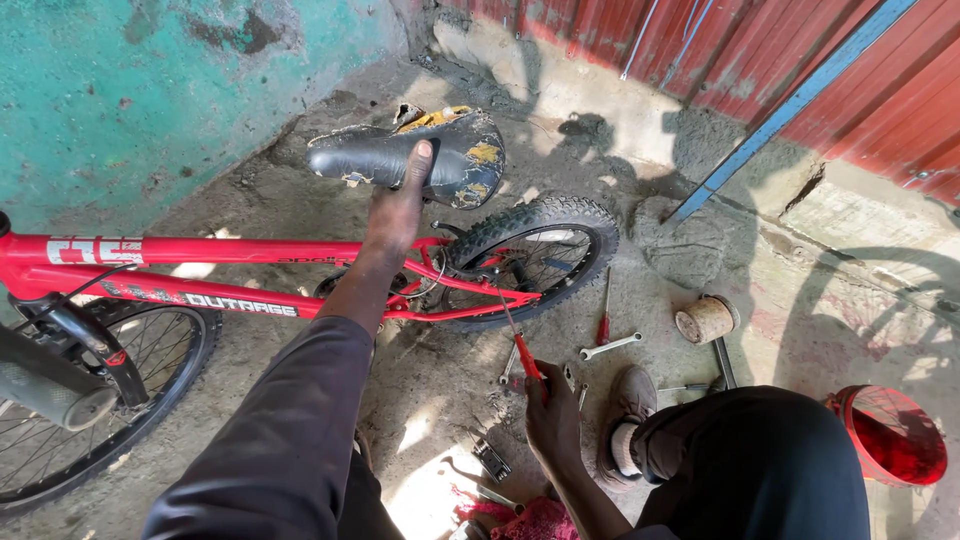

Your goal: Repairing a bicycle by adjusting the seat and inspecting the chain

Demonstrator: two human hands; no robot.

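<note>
Bicycle: one red bicycle (pixel 250 250) standing on the concrete, two wheels in view.
Saddle: one torn black saddle (pixel 440 155), yellow foam showing.
Screwdrivers: two, both red-handled; one screwdriver in hand (pixel 525 358), one lying screwdriver (pixel 604 318) on the ground.
Spanner: one silver spanner (pixel 610 346) beside it.
Bucket: one red bucket (pixel 890 435) at right.
Left hand (pixel 400 205): fingers laid flat against the saddle's side.
Right hand (pixel 552 415): curled around the screwdriver handle, shaft pointing at the rear wheel (pixel 535 255).

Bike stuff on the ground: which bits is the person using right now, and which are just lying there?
In use:
red bike
torn black saddle, under the left hand
red-handled screwdriver, held in the right hand

Lying about:
spanner
second red screwdriver
wooden spool
red bucket
</note>
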